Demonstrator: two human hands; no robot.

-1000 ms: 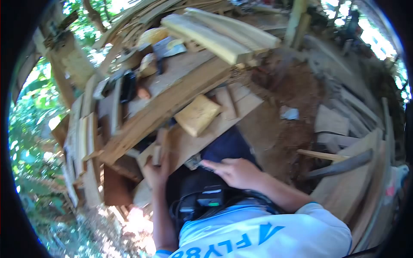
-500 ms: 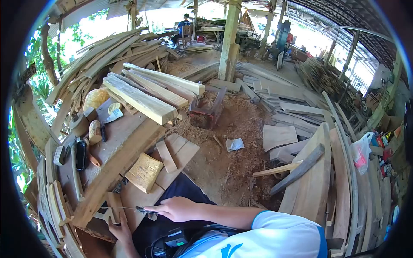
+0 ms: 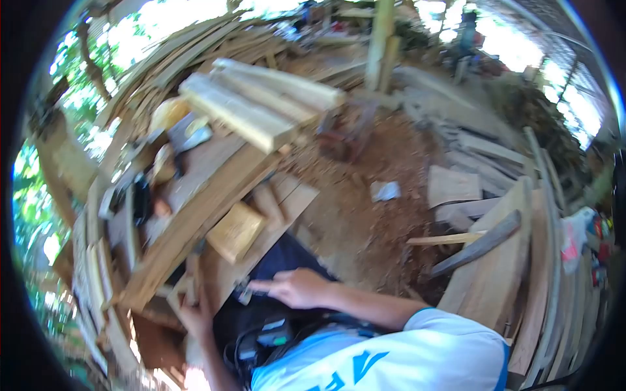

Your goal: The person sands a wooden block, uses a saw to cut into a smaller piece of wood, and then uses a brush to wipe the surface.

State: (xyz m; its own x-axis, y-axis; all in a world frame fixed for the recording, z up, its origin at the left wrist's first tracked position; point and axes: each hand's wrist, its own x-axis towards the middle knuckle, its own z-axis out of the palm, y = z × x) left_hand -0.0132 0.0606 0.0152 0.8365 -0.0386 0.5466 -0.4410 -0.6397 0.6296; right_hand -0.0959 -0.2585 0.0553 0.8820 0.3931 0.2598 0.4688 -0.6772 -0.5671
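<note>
My right hand point(image 3: 297, 289) is closed round the handle of a thin-bladed hand tool point(image 3: 242, 290), its index finger stretched along it, above my dark-trousered lap. Motion blur smears the tool, and its blade hardly shows. My left hand point(image 3: 194, 315) grips a small upright piece of wood point(image 3: 192, 277) at the near end of the bench, fingers wrapped on its lower part. A thick squared beam point(image 3: 195, 225) runs along the bench edge beside it. Just beyond my hands, a yellowish wood block point(image 3: 236, 231) lies on a flat board point(image 3: 297, 203).
Long squared timbers point(image 3: 238, 111) rest across the far end of the bench. Brushes and small tools point(image 3: 140, 202) sit at its left. Wide planks point(image 3: 486, 260) lean on the right. A wooden post point(image 3: 380, 52) stands beyond the shavings-covered floor point(image 3: 365, 260).
The view has swung, so the scene sits further right and is blurred. My right hand has drawn the tool away from the wood piece; my left hand keeps its grip.
</note>
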